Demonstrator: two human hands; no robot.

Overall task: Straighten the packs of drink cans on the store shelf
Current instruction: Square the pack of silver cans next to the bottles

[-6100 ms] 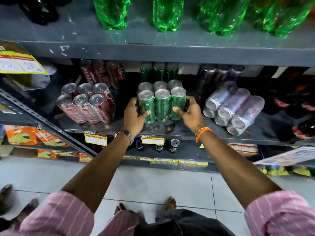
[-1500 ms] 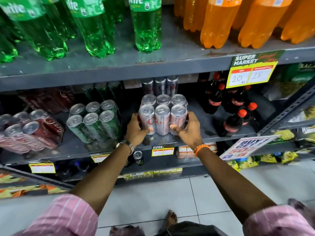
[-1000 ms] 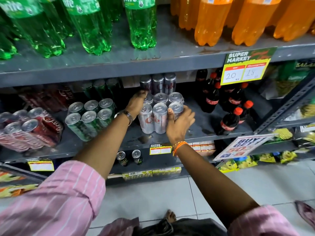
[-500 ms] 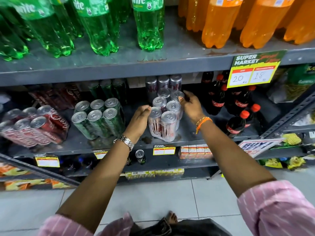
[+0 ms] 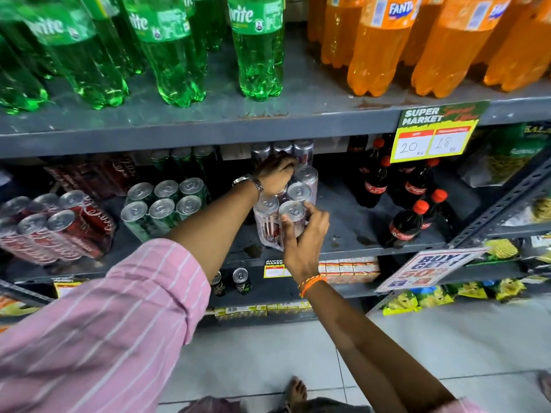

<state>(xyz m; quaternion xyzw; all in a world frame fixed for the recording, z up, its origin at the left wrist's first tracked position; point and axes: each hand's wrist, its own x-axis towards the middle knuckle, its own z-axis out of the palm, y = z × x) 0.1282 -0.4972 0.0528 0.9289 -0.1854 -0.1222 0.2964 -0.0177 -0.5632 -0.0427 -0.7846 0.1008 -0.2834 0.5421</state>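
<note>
A shrink-wrapped pack of silver cans stands on the grey middle shelf, turned so its long side runs front to back. My left hand lies over the pack's far end, fingers curled on the rear cans. My right hand grips the near right corner can. A green can pack stands to the left. A red can pack leans further left. More silver cans stand behind.
Small cola bottles stand on the shelf to the right. Green bottles and orange bottles fill the shelf above. A price tag hangs from that shelf's edge. Two loose cans sit below.
Earlier I held a green pack, then moved right to the silver pack. In the last second the pack turned lengthwise; my left hand went to its rear and my right hand to its front.
</note>
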